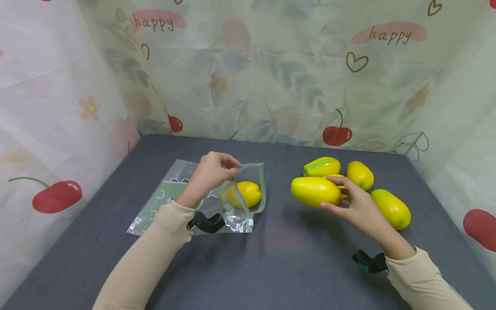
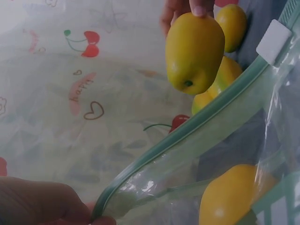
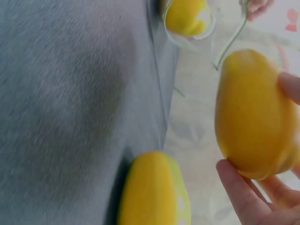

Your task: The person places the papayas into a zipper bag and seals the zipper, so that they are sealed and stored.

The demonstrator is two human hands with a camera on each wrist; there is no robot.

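Note:
My left hand (image 1: 213,170) pinches the upper edge of the mouth of a clear zip bag (image 1: 260,206) with a green printed panel and a white slider (image 1: 250,222). The bag lies on the table, its mouth parted and facing right. Inside it lies one yellow papaya (image 1: 251,193), seen through the plastic. My right hand (image 1: 360,209) holds another yellow papaya (image 1: 313,190) by its right end, thumb below and fingers behind. That papaya hangs above the table, to the right of the bag's mouth. In the left wrist view, a small green stem spot shows on the held papaya (image 2: 194,51).
Behind and right of the right hand lie more papayas: a green-streaked one (image 1: 322,165), a rounder one (image 1: 360,175) and a long one (image 1: 390,209). Yellow behind the held papaya may be another, mostly hidden. Printed curtains (image 1: 263,86) enclose the dark cloth-covered table (image 1: 279,267).

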